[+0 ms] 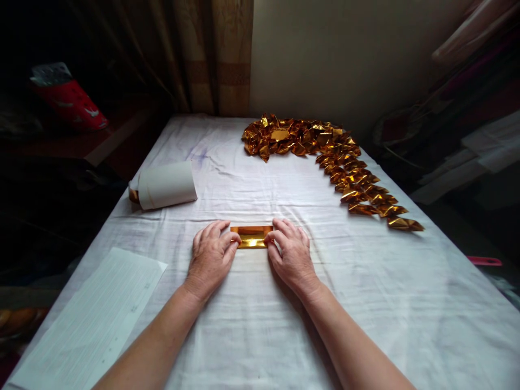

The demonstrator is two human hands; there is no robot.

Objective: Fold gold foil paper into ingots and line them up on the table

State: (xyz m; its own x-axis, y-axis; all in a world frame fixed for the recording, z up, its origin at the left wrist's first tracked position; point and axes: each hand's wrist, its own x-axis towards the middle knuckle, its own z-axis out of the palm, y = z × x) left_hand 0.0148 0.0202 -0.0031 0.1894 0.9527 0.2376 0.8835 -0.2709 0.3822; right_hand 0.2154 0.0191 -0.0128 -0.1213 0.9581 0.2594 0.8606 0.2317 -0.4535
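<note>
A small rectangle of shiny gold foil paper (252, 236) lies on the white cloth, with a crease running along its length. My left hand (212, 253) grips its left end between thumb and forefinger. At the right end, the thumb and forefinger of my right hand (290, 253) pinch the same strip. The other fingers of both hands are bent and rest on the cloth just beyond the foil. Farther back lies a heap of folded gold foil pieces (300, 135), with a double row of them trailing toward the right edge.
A white cylinder (167, 185) with gold material at its end lies on its side at left. A lined paper sheet (93, 319) is near the left edge of the cloth-covered table (390, 303). A red packet (71, 100) stands on a side surface; a curtain (215, 54) hangs behind.
</note>
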